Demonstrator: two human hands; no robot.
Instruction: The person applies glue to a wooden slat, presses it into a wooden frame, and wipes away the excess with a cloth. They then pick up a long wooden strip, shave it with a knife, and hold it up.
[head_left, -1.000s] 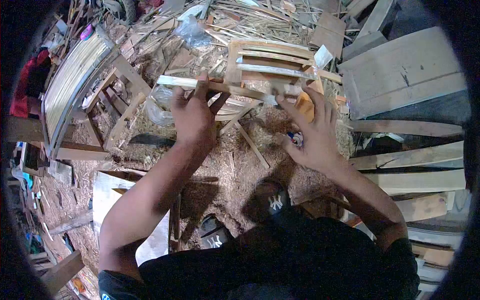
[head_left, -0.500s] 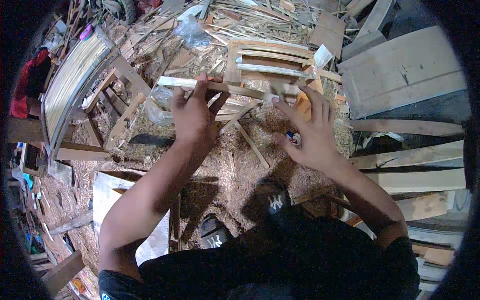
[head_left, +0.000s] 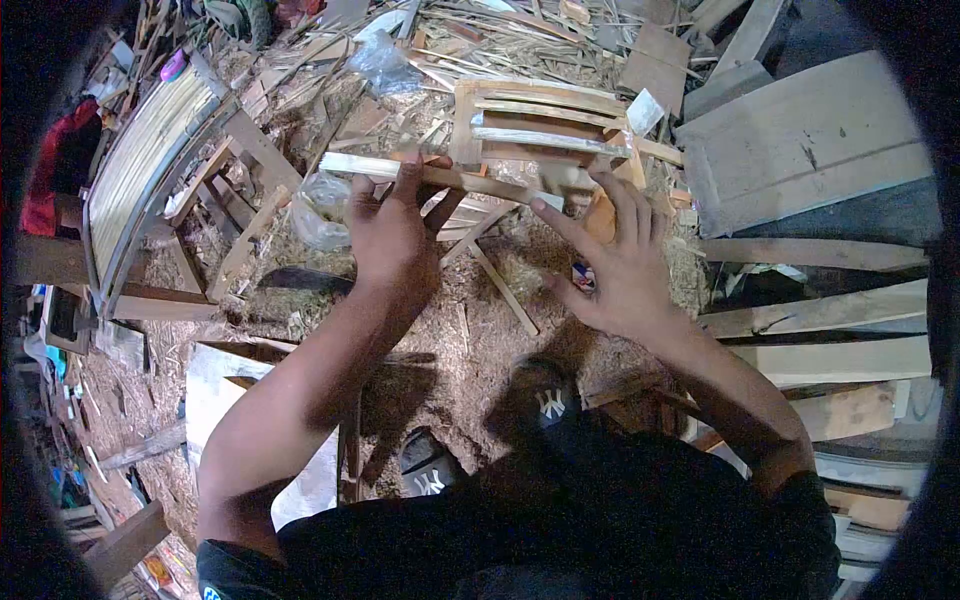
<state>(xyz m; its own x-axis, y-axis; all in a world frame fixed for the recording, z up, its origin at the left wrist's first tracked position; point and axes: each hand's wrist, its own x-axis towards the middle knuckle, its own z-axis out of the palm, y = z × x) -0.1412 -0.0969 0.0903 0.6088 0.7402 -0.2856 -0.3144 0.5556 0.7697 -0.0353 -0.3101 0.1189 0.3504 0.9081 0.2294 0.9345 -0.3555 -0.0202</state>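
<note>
My left hand (head_left: 390,232) grips a long pale wooden slat (head_left: 350,165) that lies across the front of a small slatted wooden frame (head_left: 540,120). The fingers wrap over the slat near its middle. My right hand (head_left: 615,258) has its fingers spread, and the fingertips press on the slat's right end where it meets the frame. A small blue and red object (head_left: 582,275) lies on the sawdust under the right palm.
Sawdust and wood scraps (head_left: 480,320) cover the floor. A large slatted panel (head_left: 150,150) leans at left. A clear plastic bag (head_left: 318,210) lies beside my left hand. Planks (head_left: 820,320) and a big board (head_left: 800,140) are stacked at right. My shoes (head_left: 545,400) are below.
Both hands have edged upward toward the frame. The right fingers have slid further onto the slat's right end. The slat sits slightly closer to the frame.
</note>
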